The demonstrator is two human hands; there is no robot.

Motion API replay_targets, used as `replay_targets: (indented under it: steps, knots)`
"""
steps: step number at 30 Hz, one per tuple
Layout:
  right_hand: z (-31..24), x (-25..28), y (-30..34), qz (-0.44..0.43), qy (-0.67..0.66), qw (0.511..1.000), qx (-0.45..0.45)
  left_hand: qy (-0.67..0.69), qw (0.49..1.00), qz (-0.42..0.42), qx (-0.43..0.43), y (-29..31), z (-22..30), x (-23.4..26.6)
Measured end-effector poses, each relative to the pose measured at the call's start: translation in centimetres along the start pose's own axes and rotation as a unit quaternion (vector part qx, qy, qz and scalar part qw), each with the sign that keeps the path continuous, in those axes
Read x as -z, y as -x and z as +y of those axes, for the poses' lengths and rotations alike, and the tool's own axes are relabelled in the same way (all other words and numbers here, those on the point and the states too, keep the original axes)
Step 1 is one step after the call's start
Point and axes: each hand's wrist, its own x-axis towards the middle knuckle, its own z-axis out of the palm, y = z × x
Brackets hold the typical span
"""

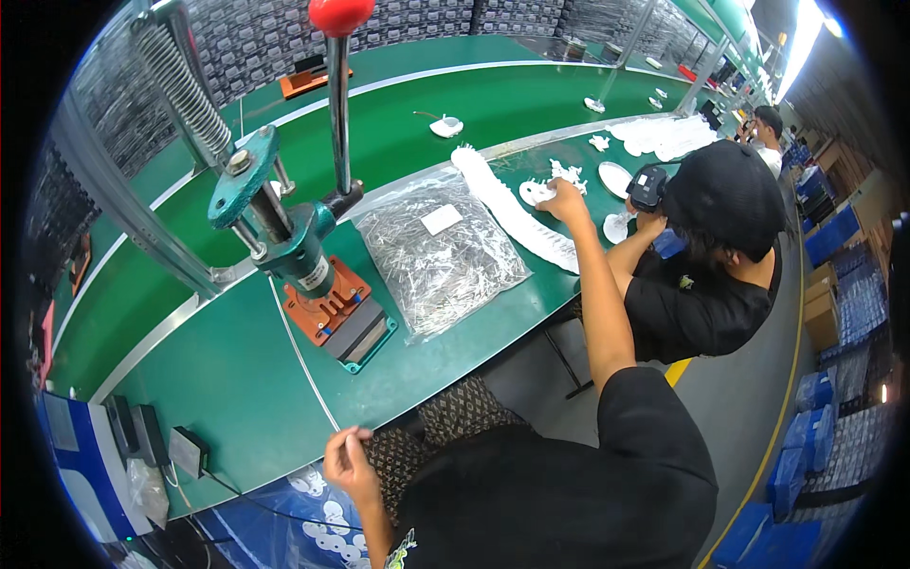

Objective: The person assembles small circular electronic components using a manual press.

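My right hand (566,201) reaches across the bench, its fingers closed on the edge of a small round white plastic part (535,192). Beside it lies a cluster of irregular white plastic parts (571,174). Just left of that arm, a long curved row of nested white discs (502,204) runs along the bench. My left hand (351,465) hovers at the bench's front edge, fingers loosely bent and apart, nothing visible in them. A thin white cord (305,365) ends close by. A clear plastic bag (445,251) full of thin metal-looking pins lies between my hands.
A green lever press (299,247) with a red ball knob (341,14) and orange base stands left of the bag. Behind runs a green conveyor (389,119) carrying a white part (445,126). A co-worker in a black cap (728,194) sits close at right.
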Motion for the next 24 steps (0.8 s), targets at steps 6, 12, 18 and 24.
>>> replay_targets:
  steps: [6,12,18,24]
  knots:
    - [1.6,-0.5,-1.3,-0.002,0.015,1.000,0.004,-0.169,0.965,0.201,-0.024,4.5,-2.3,7.9]
    - [0.6,0.0,-0.9,-0.015,-0.007,0.996,0.083,-0.307,0.877,0.358,0.090,11.7,-10.6,19.6]
    - [-9.8,1.8,11.9,0.159,-0.229,0.933,0.226,-0.392,0.779,0.262,0.413,26.2,-18.6,29.2]
    - [-14.0,-4.2,25.6,-0.163,-0.192,0.826,0.504,-0.443,0.753,0.097,0.477,28.5,-26.9,24.2]
